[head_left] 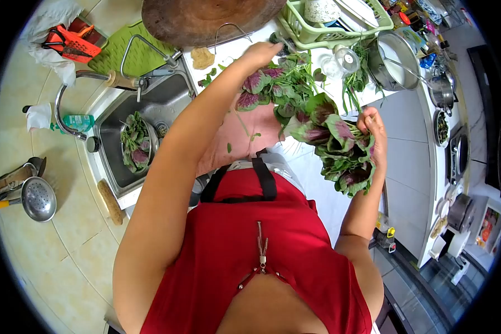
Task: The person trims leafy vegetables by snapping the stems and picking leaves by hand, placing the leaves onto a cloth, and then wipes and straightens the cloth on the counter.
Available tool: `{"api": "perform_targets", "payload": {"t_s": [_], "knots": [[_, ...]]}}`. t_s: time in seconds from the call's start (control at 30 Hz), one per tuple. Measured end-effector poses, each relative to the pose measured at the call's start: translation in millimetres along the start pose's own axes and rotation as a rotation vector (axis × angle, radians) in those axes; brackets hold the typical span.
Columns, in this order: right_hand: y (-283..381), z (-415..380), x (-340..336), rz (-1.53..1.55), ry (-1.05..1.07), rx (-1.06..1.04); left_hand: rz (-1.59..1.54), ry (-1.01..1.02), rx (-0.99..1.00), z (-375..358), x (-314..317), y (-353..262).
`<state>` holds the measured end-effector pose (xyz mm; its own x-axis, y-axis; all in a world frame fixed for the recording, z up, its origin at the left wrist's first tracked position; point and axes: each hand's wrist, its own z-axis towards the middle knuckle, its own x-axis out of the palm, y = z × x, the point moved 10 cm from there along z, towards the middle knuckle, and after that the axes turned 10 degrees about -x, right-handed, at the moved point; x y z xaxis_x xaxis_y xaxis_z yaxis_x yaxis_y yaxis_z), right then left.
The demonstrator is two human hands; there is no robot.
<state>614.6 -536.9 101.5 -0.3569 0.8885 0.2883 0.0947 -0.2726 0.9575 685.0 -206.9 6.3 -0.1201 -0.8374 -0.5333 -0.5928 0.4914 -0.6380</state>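
My right hand is closed around the stems of a bunch of red amaranth, whose green and purple leaves hang to its left over the counter's front edge. My left hand reaches to the back of the white counter, its fingers bent together beside a small dark item. What those fingers pinch, if anything, I cannot make out. Below that hand lies a loose pile of amaranth. A pink cloth hangs under the pile, with small leaf scraps on it.
Left is a steel sink holding amaranth in a bowl, with a curved faucet. A round wooden board, a green dish rack, a glass jar, thin greens and a steel pot line the counter.
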Motion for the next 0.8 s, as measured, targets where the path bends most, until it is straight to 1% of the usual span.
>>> {"api": "perform_targets", "payload": {"t_s": [0.07,0.1,0.13,0.2,0.23,0.3,0.33,0.37,0.4,0.43,0.47,0.5,0.53,0.6,0.63,0.7,0.73,0.77,0.8], "knots": [[-5.8,-3.8,-12.1,-0.018,-0.011,-0.028,0.57,-0.203,0.008,27.3,-13.8,42.0],[-9.0,-6.5,-18.4,-0.028,-0.017,-0.041,0.553,-0.268,0.072,8.9,-21.1,49.6],[-12.0,-7.2,-21.0,-0.011,-0.008,-0.032,0.639,-0.283,0.102,6.7,-20.4,65.1],[-13.2,-4.3,-18.9,-0.02,-0.012,-0.007,0.767,-0.443,0.305,1.3,-14.9,89.1],[-12.6,-2.9,-15.5,-0.025,-0.011,0.006,0.826,-0.525,0.406,-5.4,-12.8,91.0],[-17.2,-0.5,-8.4,-0.015,-0.034,0.068,0.758,-0.605,0.512,-11.2,-17.6,89.0],[-18.6,0.7,-5.1,-0.078,-0.032,0.092,0.722,-0.643,0.566,-16.9,-19.5,83.7],[-20.0,1.6,0.1,-0.14,-0.029,0.116,0.613,-0.599,0.558,-14.5,-23.5,83.5],[-16.4,3.7,14.8,-0.212,0.005,0.148,0.506,-0.554,0.55,-22.6,-34.4,70.7],[-17.5,8.8,26.7,-0.267,0.061,0.111,0.399,-0.508,0.541,-31.4,-46.2,56.6],[-18.1,12.5,40.3,-0.323,0.112,0.12,0.396,-0.437,0.478,-34.6,-52.1,46.6],[-18.7,16.4,54.5,-0.378,0.165,0.127,0.356,-0.438,0.515,-48.6,-59.4,30.2],[-18.4,23.4,69.1,-0.436,0.21,0.055,0.318,-0.44,0.552,-64.6,-64.7,14.4],[-33.8,33.4,88.3,-0.528,0.289,0.117,0.288,-0.437,0.587,-93.7,-69.6,-14.3],[-32.4,40.9,103.4,-0.516,0.303,0.014,0.217,-0.397,0.578,-100.4,-68.3,-21.2],[-39.8,59.2,122.1,-0.719,0.347,-0.35,0.073,-0.317,0.56,-108.1,-62.3,-30.5],[-57.0,67.7,125.0,-0.742,0.333,-0.364,0.004,-0.282,0.592,-110.6,-56.0,-32.4],[-67.0,72.0,130.8,-0.764,0.319,-0.378,-0.023,-0.24,0.579,-112.8,-51.9,-35.1],[-64.9,74.9,142.4,-0.861,0.355,-0.154,-0.05,-0.197,0.566,-116.1,-49.0,-38.7]]}}
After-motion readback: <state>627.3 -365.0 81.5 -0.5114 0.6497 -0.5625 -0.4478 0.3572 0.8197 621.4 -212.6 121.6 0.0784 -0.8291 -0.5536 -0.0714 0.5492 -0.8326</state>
